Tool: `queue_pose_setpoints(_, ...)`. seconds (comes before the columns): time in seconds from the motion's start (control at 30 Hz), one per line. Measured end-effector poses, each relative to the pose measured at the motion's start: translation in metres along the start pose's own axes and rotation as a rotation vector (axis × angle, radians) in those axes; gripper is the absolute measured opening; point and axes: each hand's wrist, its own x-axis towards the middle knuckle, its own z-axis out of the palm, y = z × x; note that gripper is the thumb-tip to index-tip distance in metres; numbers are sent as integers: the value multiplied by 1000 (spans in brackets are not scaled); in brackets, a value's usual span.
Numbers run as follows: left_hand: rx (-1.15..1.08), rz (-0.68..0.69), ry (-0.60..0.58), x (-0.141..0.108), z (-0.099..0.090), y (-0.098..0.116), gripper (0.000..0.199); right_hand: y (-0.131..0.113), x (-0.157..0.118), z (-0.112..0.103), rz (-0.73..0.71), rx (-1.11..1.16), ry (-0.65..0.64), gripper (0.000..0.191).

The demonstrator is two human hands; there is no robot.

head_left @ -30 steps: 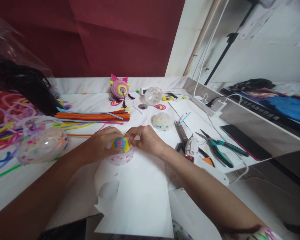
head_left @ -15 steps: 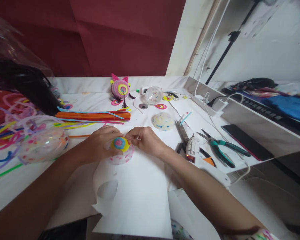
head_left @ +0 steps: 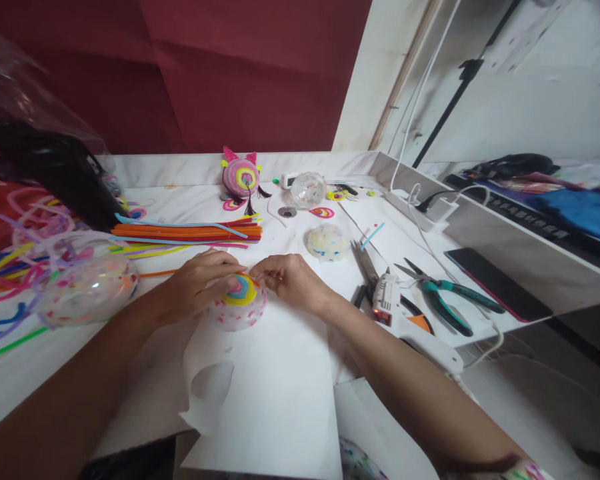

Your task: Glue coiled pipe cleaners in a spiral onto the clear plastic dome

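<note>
A clear plastic half-dome with pink specks (head_left: 240, 317) sits on the white paper (head_left: 280, 393). On top of it lies a coiled pipe-cleaner disc (head_left: 245, 293) with a pink centre, then blue and yellow rings. My left hand (head_left: 203, 283) is closed round the dome's left and far side, its thumb pressing on the disc. At the disc's right edge, my right hand (head_left: 290, 283) pinches a short orange pipe-cleaner end (head_left: 255, 284), mostly hidden by the fingertips.
Pipe cleaners (head_left: 185, 231) lie bundled at left, near a speckled clear dome (head_left: 90, 287). A pink decorated ball (head_left: 241, 175) stands at the back. Scissors (head_left: 366, 263), a glue gun (head_left: 387, 293), pliers (head_left: 437, 293) and a phone (head_left: 497, 283) are at right.
My left thumb has moved up and onto the coiled disc. The disc now looks tilted, and its yellow rim shows more toward me. My right hand has barely moved.
</note>
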Motion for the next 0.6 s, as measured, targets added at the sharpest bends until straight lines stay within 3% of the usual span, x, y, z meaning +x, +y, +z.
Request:
queue_pose_setpoints(0.17, -4, 13, 38, -1, 2, -9, 44, -2, -1, 1, -11, -2, -1, 35)
queue_pose_setpoints(0.37, -26, 3, -82, -2, -9, 5, 34, -4, -4, 3, -20, 11, -2, 39)
queue_pose_setpoints(0.47, -32, -8, -139, -2, -13, 9, 38, -5, -6, 3, -29, 33, 0, 40)
queue_pose_setpoints(0.6, -46, -22, -144, -3, -13, 7, 40, -6, -9, 3, -33, 42, 13, 41)
